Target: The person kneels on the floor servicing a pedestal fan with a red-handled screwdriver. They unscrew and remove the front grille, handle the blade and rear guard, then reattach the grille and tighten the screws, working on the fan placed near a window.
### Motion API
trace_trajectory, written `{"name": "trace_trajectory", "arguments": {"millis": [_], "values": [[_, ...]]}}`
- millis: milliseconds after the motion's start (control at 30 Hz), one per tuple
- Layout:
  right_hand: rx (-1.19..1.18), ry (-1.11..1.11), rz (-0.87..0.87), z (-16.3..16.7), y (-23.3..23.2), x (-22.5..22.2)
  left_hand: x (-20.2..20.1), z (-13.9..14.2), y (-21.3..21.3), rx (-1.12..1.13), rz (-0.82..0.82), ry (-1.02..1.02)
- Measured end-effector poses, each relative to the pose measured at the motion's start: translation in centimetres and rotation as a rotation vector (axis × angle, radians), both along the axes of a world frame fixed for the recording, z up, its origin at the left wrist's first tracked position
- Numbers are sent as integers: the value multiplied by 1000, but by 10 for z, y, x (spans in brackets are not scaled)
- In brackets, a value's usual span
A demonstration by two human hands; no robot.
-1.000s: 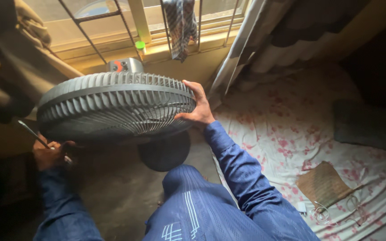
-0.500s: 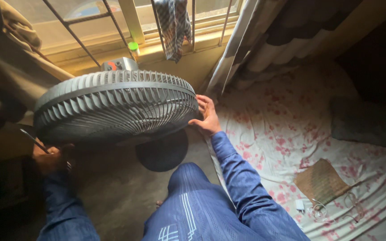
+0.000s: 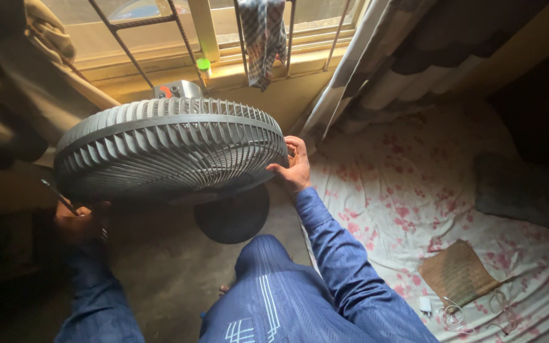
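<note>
My right hand [image 3: 295,166] slid down off the fan [image 3: 169,149] rim's top to its right edge, fingers loosely curled on the grille, fan straight ahead lying wide left-to-right, left hand [image 3: 79,219] below its left side gripping a screwdriver [image 3: 58,197].

A bare, dull floor [image 3: 160,273] runs along the left half of the room, dim toward the near left corner. The fan base [image 3: 232,215], round and dark, stands on it near the middle, just left of the bed's edge. To the right lies a bed [image 3: 414,184] under a white sheet with pink flowers, reaching to the far wall and curtain. On the sheet, near right, lies a flat brown woven mat [image 3: 457,272]. Just nearer than it sit a small white charger [image 3: 425,305] and a tangle of thin cables [image 3: 455,316]. A grey pillow [image 3: 523,190] rests at the far right.
</note>
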State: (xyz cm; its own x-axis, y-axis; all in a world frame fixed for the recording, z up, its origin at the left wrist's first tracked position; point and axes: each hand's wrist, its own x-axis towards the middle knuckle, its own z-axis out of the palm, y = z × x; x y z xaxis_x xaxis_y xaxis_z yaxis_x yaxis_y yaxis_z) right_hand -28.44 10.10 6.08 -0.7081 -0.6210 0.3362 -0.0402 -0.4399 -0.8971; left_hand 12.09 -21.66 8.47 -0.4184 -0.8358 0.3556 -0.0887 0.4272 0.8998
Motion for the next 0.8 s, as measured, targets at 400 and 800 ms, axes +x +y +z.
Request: {"name": "trace_trajectory", "arguments": {"millis": [400, 800], "values": [[-104, -36, 7, -10, -7, -14, -12, 3, 18, -105, 44, 32], [-184, -366, 94, -19, -24, 20, -17, -1, 35, -145, 71, 43]]}}
